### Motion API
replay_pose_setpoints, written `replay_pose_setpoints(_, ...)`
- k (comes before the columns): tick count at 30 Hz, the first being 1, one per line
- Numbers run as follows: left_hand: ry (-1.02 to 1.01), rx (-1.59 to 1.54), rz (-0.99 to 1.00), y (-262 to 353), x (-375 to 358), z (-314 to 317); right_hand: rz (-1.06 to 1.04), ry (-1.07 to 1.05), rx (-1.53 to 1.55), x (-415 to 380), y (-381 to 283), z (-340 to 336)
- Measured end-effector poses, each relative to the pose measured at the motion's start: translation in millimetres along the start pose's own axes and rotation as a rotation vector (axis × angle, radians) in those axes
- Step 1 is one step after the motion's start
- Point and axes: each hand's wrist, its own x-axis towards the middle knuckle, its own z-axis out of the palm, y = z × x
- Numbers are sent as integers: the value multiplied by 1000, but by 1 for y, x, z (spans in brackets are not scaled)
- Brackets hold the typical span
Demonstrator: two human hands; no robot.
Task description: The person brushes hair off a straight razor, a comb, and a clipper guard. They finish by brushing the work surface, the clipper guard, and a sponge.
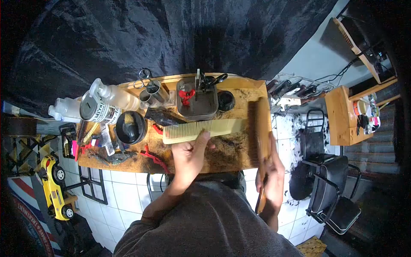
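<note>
My left hand (191,155) is closed on a wide pale yellow comb (177,133), the thumb lying across its front. The comb is held level over the wooden table (209,160), with its teeth pointing up. A long wooden-backed brush (264,147) with dark bristles is gripped in my right hand (275,175), slightly smeared by motion. It stands nearly upright at the table's right end, bristles facing left toward the comb. Behind the comb lies a crumpled dark plastic piece (165,116). A grey tub (198,112) of tools stands just beyond.
At the left are a black bowl (139,132) holding a brush, a labelled tin (90,109), spray bottles (115,95) and a white comb (107,143). Red clips (155,159) lie near the front edge. Black chairs (327,182) stand on the right over hair-strewn tiles.
</note>
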Motion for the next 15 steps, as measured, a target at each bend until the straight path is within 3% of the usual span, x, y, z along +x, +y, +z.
replay_pose_setpoints(1, 1, 2, -2, 0, -1, 0, 39, -83, -46, -4, -1, 2)
replay_pose_setpoints(5, -84, -51, -72, 8, -16, 7, 156, -6, -77, -2, 5, 14)
replay_pose_setpoints(7, -505, 186, -42, 4, -22, 5, 35, 164, -31, 7, 7, 11)
replay_pose_setpoints(8, -571, 273, -72, -3, -23, 5, 23, 219, 27, 11, 1, 12)
replay_pose_setpoints(9, -572, 273, -69, -6, -23, 7, -1, 295, 68, 14, -1, 12)
replay_pose_setpoints(11, -349, 186, 16, -10, -21, 11, -79, 343, -21, 15, -1, 8)
replay_pose_setpoints(13, -155, 193, 7, 0, -11, 8, -12, 243, 63, 4, -5, 1)
replay_pose_setpoints(15, -20, -35, -38, 4, -6, 7, 38, 15, 130, -3, 1, -1)
